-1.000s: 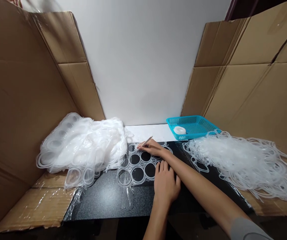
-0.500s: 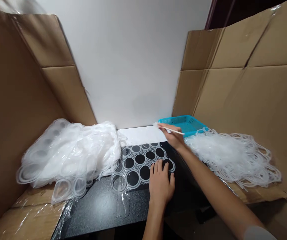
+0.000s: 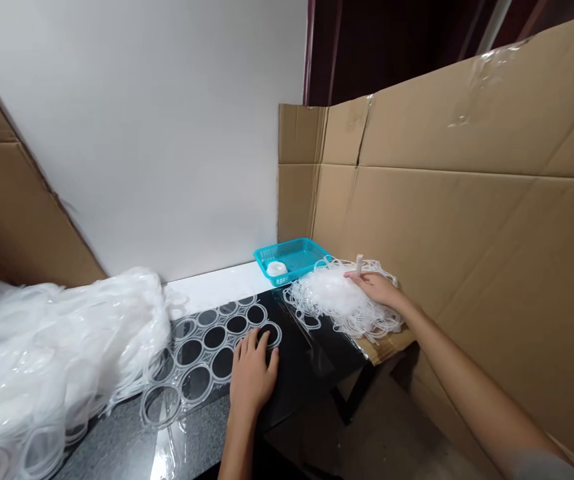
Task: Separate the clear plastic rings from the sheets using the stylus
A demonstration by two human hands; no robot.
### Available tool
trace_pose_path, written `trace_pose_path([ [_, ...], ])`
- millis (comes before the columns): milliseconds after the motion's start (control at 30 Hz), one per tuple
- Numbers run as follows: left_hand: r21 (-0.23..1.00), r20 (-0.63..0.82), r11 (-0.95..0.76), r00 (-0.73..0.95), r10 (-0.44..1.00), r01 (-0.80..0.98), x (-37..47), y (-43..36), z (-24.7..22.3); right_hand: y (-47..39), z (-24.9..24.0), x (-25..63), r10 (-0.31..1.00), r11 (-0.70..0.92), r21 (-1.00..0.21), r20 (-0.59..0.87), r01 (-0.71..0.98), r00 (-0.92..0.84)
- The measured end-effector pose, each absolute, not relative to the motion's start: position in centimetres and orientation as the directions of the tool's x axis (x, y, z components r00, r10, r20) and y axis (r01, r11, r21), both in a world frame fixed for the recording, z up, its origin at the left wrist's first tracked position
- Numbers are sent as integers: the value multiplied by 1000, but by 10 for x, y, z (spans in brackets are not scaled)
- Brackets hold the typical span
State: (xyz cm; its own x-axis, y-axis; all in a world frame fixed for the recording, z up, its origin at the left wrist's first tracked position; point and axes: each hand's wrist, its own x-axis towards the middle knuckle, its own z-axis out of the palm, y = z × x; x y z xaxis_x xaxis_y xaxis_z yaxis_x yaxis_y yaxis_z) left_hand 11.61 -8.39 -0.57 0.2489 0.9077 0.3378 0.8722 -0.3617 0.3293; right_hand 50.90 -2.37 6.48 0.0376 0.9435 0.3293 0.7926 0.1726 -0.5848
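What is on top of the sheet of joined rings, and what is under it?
The left hand rests on the right part of the sheet. A dark surface beneath shows through the openings. What the hand covers cannot be seen.

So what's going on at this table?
A person's left hand rests on a sheet of joined plastic rings on the black table. The right hand, holding a pale stick, is at the tangled plastic strips on the right; whether it touches them is unclear. A bulky plastic pile lies left, a blue basket behind.
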Motion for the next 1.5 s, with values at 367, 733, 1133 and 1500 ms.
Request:
trace_pose_path([
  [367, 601, 444, -428, 163, 881, 674, 103, -82, -7, -49, 91, 447, 748, 385, -531, 659, 755, 82],
  [733, 534, 542, -205, -147, 827, 820, -12, -139, -1, -122, -3, 343, 809, 575, -555, 492, 601, -320],
  [1133, 506, 389, -74, -151, 909, 859, -60, -160, 11, -88, 18, 283, 909, 413, -612, 231, 675, -347],
  [1500, 557, 561, -274, -113, 820, 784, -50, -129, 86, -63, 31, 292, 901, 434, -475, 217, 765, -376],
])
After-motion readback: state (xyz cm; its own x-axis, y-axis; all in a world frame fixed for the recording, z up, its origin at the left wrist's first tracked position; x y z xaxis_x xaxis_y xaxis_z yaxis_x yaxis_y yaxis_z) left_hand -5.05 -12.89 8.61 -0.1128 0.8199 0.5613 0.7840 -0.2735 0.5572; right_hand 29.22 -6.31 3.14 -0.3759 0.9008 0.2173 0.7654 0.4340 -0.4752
